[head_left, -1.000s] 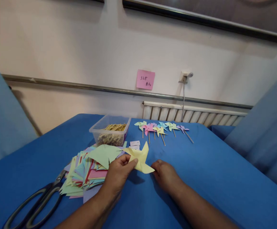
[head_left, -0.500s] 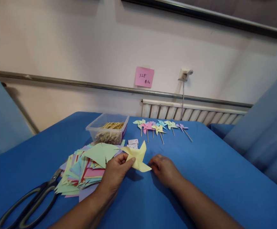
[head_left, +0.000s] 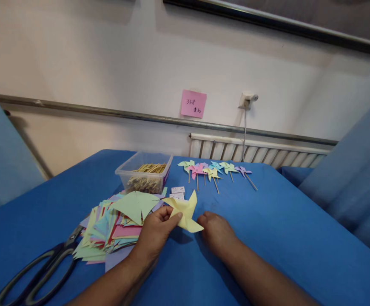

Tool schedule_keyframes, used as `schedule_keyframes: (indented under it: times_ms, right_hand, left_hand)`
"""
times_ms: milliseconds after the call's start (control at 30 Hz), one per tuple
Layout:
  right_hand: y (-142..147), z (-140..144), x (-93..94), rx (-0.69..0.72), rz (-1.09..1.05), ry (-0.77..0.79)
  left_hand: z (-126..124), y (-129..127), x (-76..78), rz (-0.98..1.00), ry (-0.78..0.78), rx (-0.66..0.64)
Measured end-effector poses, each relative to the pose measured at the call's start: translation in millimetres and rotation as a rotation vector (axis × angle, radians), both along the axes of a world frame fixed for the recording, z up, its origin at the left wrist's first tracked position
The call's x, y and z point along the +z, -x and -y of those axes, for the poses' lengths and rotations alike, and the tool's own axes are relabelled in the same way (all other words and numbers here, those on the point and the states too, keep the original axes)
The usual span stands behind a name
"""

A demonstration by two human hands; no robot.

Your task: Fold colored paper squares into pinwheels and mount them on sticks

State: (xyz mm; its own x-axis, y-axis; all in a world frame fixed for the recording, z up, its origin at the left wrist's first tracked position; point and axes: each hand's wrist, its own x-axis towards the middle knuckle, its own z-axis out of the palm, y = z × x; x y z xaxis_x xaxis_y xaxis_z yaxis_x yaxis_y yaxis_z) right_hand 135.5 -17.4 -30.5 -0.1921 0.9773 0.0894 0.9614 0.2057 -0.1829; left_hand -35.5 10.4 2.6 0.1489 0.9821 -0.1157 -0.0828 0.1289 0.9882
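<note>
A yellow paper pinwheel (head_left: 186, 212), its corners folded in to the middle, is pinched between the thumb and fingers of my left hand (head_left: 157, 227). No stick shows on it. Just right of the pinwheel, low over the blue cloth, my right hand (head_left: 215, 229) has its fingers curled in; whatever they hold, if anything, is hidden. Beside my left hand lies a pile of coloured paper squares (head_left: 111, 233), with a slit green sheet (head_left: 136, 204) on top. Two small white boxes (head_left: 177, 190) sit behind the pinwheel.
A clear plastic tub (head_left: 143, 174) of thin wooden sticks stands behind the paper pile. Large scissors (head_left: 49, 267) lie at the left front. Several finished pinwheels on sticks (head_left: 212, 172) lie at the table's back. Beyond are a radiator (head_left: 232, 148) and blue curtains (head_left: 360, 170).
My right hand has shifted slightly left and closed more, nearer the pinwheel's lower tip. My left hand and the pinwheel have moved down a little.
</note>
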Motion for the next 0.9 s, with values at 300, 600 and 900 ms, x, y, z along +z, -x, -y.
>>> schedule_keyframes:
  times_ms: [300, 600, 900]
  right_hand:
    - [4.3, 0.3, 4.8, -0.032, 0.079, 0.006]
    - [1.1, 1.0, 5.1, -0.034, 0.12, -0.019]
    - [7.9, 5.1, 13.9, -0.034, 0.123, 0.039]
  left_hand:
    - [1.3, -0.7, -2.5, 0.006, -0.02, -0.012]
    - [0.9, -0.3, -5.3, -0.027, -0.044, -0.042]
    - [-0.3, 0.8, -7.4, -0.085, -0.086, -0.054]
